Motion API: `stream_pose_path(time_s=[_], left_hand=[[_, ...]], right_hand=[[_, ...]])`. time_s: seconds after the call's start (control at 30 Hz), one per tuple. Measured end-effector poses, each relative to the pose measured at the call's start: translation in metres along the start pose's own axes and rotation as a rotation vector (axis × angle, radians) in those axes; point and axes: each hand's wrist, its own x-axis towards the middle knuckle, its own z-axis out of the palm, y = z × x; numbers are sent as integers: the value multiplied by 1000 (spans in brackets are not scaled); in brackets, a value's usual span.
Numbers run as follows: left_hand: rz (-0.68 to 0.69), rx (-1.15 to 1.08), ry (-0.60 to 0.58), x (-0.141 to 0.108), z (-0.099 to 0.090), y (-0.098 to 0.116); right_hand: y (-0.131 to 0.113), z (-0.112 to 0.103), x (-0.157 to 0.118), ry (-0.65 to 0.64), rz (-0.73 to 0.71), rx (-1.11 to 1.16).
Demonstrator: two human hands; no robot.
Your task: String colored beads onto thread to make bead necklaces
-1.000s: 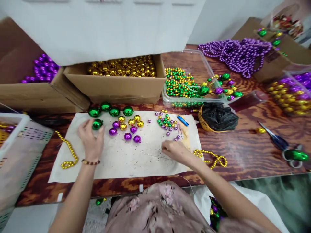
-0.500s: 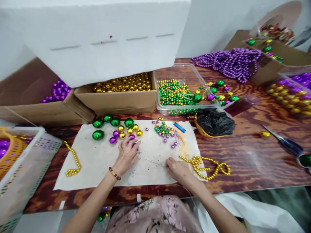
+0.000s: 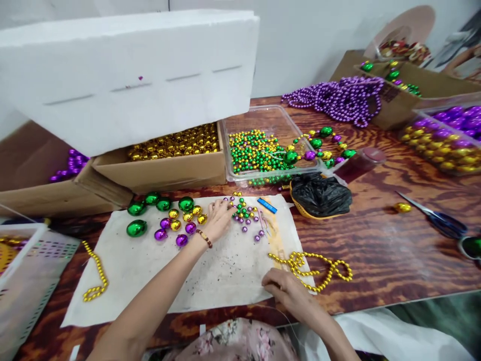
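My left hand point(image 3: 220, 219) reaches over the white cloth point(image 3: 225, 281), fingers apart, its tips at a cluster of small green, gold and purple beads point(image 3: 242, 213). Left of it lie shiny gold balls point(image 3: 187, 217), purple balls point(image 3: 182, 240) and larger green balls point(image 3: 136, 228). My right hand point(image 3: 280, 287) is closed in a pinch near the cloth's front edge. A thin thread point(image 3: 281, 312) trails below it; the needle in its fingers is barely visible now. Beside this hand lies a gold bead string point(image 3: 326, 281).
A shorter gold bead string point(image 3: 98, 281) lies at left. Behind the cloth stand a cardboard box of gold balls point(image 3: 161, 173), a clear bead tray point(image 3: 259, 178) and a black-bag-lined basket point(image 3: 319, 195). Scissors point(image 3: 439, 218) lie at right. White foam point(image 3: 131, 85) overhangs the boxes.
My left hand has moved right and away from me, from the purple balls to the small beads. The needle seen at my right hand no longer shows clearly. The view has shifted.
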Motion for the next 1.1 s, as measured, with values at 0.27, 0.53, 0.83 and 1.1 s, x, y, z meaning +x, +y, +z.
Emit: stream_pose_path(time_s=[0.27,0.53,0.83,1.1], left_hand=[[-11,-65,3,6,5,-4],[-467,-1187,223,-27,-19,-2],[-745,-2108,297,-79,-50,13],[-744,-2133,343,-87,-45,8]], right_hand=[[8,4,6,213,-18,430],[-23,39,36,405,-72,596],[-43,49,35,280,-244,415],[-55,52,35,250,-231,384]])
